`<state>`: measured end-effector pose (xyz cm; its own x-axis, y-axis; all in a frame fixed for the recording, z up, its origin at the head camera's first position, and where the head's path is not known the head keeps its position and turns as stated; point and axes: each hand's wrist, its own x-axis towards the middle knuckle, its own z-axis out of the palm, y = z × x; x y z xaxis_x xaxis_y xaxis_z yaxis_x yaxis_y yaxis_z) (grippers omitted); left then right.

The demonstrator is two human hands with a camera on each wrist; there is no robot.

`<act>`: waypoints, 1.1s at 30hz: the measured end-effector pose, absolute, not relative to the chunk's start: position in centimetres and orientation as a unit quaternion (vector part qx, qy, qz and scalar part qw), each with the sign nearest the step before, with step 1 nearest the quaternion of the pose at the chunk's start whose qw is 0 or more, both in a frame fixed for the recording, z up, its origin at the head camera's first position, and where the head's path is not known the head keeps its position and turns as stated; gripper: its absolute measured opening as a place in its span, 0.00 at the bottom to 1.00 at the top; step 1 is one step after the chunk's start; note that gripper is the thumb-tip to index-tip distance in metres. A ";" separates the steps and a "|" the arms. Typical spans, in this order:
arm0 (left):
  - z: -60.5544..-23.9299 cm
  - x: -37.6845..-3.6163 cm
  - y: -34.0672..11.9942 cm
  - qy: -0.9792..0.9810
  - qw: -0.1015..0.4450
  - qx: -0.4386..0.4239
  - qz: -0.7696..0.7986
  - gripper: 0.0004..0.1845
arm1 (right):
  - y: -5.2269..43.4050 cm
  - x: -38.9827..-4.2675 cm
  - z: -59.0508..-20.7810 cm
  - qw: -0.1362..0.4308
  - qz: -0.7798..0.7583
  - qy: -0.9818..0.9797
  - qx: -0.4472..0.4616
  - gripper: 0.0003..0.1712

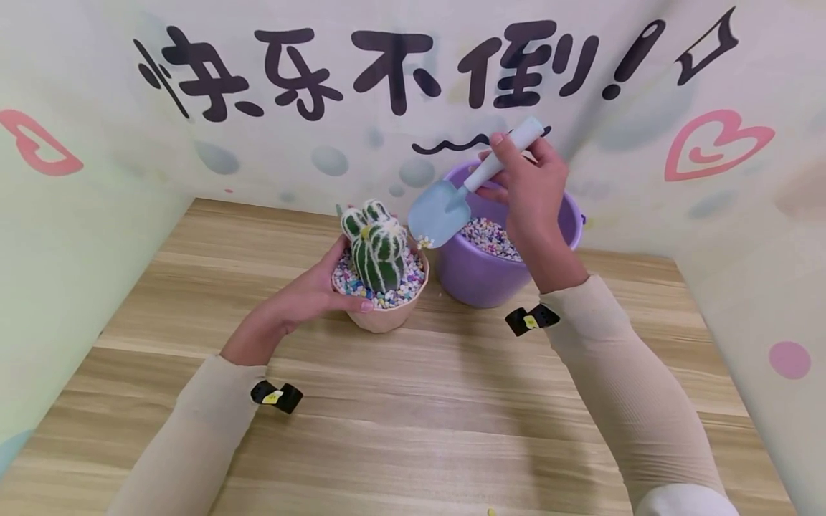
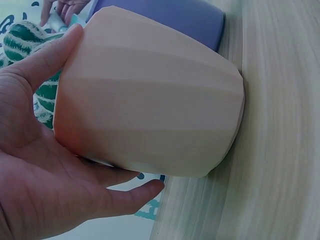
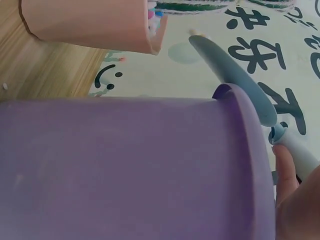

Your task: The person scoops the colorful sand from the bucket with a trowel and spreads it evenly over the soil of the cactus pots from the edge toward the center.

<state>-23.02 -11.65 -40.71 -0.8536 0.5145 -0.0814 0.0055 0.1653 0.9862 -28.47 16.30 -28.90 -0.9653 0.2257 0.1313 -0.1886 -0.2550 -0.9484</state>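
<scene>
My right hand grips the pale handle of a light blue toy trowel. The trowel's blade slants down toward the pot, and a few small pale pebbles cling to its tip. A peach faceted flowerpot stands on the table. It holds a green cactus with white fuzzy ridges, ringed by multicoloured pebbles. Around the pot's left side my left hand holds it, thumb at the front rim and fingers behind. In the right wrist view the trowel passes over the rim of the purple bucket.
The bucket, right of the pot, contains more coloured pebbles. Behind both rises a printed backdrop with large black characters. Side panels flank the wooden table. A tiny yellow piece lies at the near edge.
</scene>
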 end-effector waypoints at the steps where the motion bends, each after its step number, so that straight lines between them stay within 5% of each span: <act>1: -40.7 -23.0 -11.7 0.735 0.205 0.176 0.622 0.64 | 16.2 -28.5 -28.9 0.133 0.790 -0.599 -0.009 0.18; 13: -41.1 -22.9 -11.4 0.755 0.172 0.164 0.611 0.66 | 16.0 -28.6 -28.7 0.149 0.793 -0.590 0.039 0.17; 33: -41.4 -22.0 -10.0 0.772 0.093 0.149 0.611 0.63 | 18.0 -30.0 -27.2 0.176 0.814 -0.554 -0.005 0.13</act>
